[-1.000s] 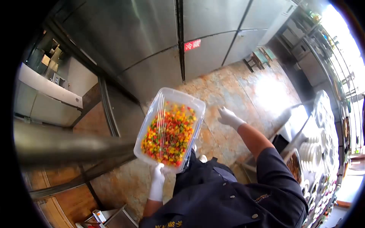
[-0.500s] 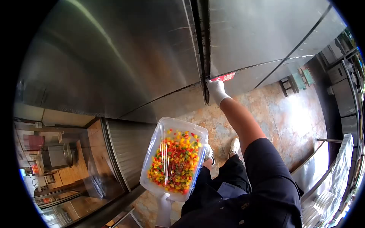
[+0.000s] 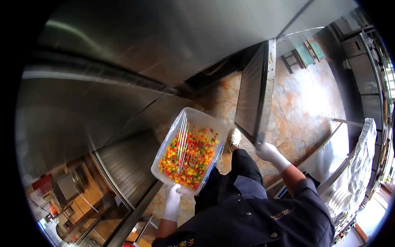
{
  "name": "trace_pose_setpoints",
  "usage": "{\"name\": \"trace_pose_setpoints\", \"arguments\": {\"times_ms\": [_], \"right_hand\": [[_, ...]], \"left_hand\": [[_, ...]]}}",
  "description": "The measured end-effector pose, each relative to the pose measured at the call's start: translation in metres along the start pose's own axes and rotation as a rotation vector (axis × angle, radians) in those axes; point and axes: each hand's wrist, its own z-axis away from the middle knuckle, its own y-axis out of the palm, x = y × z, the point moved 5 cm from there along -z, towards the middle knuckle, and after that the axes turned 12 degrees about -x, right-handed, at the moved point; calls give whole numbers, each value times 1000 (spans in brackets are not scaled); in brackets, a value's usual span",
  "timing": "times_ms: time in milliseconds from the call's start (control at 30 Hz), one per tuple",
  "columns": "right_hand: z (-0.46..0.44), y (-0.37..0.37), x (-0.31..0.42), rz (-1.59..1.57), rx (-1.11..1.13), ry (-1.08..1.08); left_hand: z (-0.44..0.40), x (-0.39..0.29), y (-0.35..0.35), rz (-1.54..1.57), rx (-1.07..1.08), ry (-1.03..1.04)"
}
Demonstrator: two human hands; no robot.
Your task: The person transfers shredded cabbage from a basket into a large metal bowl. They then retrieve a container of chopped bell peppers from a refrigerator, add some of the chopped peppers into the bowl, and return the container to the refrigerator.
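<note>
In the lower middle, a clear plastic container (image 3: pixel 207 119) covered with plastic wrap is held tilted in front of my body. Finely diced vegetables (image 3: pixel 187 158) in red, yellow and green fill part of it. My left hand (image 3: pixel 172 201), in a white glove, grips its near edge with the thumb on the rim; the other fingers are hidden beneath. My white-gloved right hand (image 3: pixel 271 155) is closed around the lower free edge of a metal cabinet door (image 3: pixel 252 90), which stands swung out over the floor.
A large stainless steel cabinet (image 3: pixel 164 37) spans the top of the view. At left are a ribbed panel (image 3: pixel 127 164) and wooden surfaces. A plastic-covered rack with stacked white plates (image 3: pixel 340 201) stands at right. A green stool (image 3: pixel 306 53) sits on the tiled floor.
My right hand has pulled the cabinet door open, moving right and back toward my body. The view has turned, and the container stays in my left hand.
</note>
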Motion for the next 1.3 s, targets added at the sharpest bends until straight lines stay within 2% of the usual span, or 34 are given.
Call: {"name": "trace_pose_setpoints", "arguments": {"times_ms": [33, 67, 100, 133, 167, 200, 233, 267, 300, 333, 367, 400, 433, 467, 500, 600, 633, 667, 733, 800, 833, 867, 900, 933, 967, 1000, 1033, 1067, 1100, 1167, 1200, 1233, 1267, 1300], "right_hand": [[16, -6, -11, 44, 42, 104], [25, 3, -40, -20, -80, 274], [35, 8, -91, -12, -205, 336], [31, 36, -164, 14, -427, 259], [23, 21, -196, -404, -515, 315], [17, 5, -227, -946, -632, 335], [11, -11, -257, -1367, -743, 325], [18, -54, -240, -1244, -779, 347], [26, -99, -220, -1121, -812, 373], [27, -133, -215, -693, -782, 323], [27, -139, -227, -694, -840, 376], [22, -141, -240, -695, -907, 426], [20, -142, -252, -706, -957, 458], [25, -144, -315, -720, -1010, 511], [23, -141, -336, -634, -1049, 496], [29, -141, -349, -586, -1081, 430], [30, -139, -358, -570, -1021, 428], [29, -132, -375, -554, -965, 425], [35, -117, -389, -529, -1066, 399], [42, -111, -388, -535, -1072, 404], [42, -115, -367, -587, -1080, 422], [51, -102, -383, -643, -980, 510], [58, -99, -375, -559, -1063, 622], [65, -98, -366, -472, -1153, 728], [75, -85, -386, -490, -1084, 773], [78, -85, -381, -512, -1166, 759], [84, -82, -392, -453, -1127, 720], [93, -77, -406, -392, -1090, 685], [98, -72, -416, -439, -1088, 673], [100, -76, -402, -583, -1127, 811], [104, -69, -409, -688, -1174, 773], [107, -61, -415, -793, -1219, 733], [115, -58, -419, -818, -1226, 805], [124, -55, -422, -844, -1232, 878]], "left_hand": [[-18, -10, -3, 6, 1, -52], [-29, -20, -3, 10, -2, -97], [-31, -32, 20, -14, 27, -77], [-22, -49, 46, -76, 65, -135], [-43, -49, 64, -82, 125, -128], [-85, -47, 76, -41, 329, -239], [-104, -52, 99, -26, 284, -235], [-108, -61, 128, 5, 311, -222], [-89, -70, 166, 37, 197, -213], [-116, -61, 182, 76, 334, -196], [-118, -60, 208, 34, 181, -158], [-126, -61, 235, 31, 138, -128], [-157, -55, 251, 49, 196, -101], [-142, -31, 317, 49, 249, -74], [-146, -35, 344, 62, 257, -44], [-170, -35, 397, 226, 281, -5], [-166, -42, 420, 321, 310, -6], [-173, -49, 440, 351, 284, -9], [-167, -66, 485, 472, 163, 61], [-197, -98, 532, 528, 640, 177], [-213, -116, 549, 603, 728, 101], [-227, -127, 563, 683, 808, 23], [-217, -140, 581, 777, 651, -79], [-229, -156, 601, 817, 559, -97], [-240, -172, 620, 854, 466, -110], [-297, -196, 629, 841, 429, -42], [-331, -219, 631, 832, 393, 27], [-335, -235, 634, 836, 351, 49], [-326, -251, 644, 841, 313, 68], [-305, -279, 654, 845, 226, 104], [-307, -295, 653, 843, 181, 126], [-325, -315, 649, 811, 322, 200], [-350, -335, 636, 768, 454, 272], [-378, -355, 622, 647, 481, 337]]}}
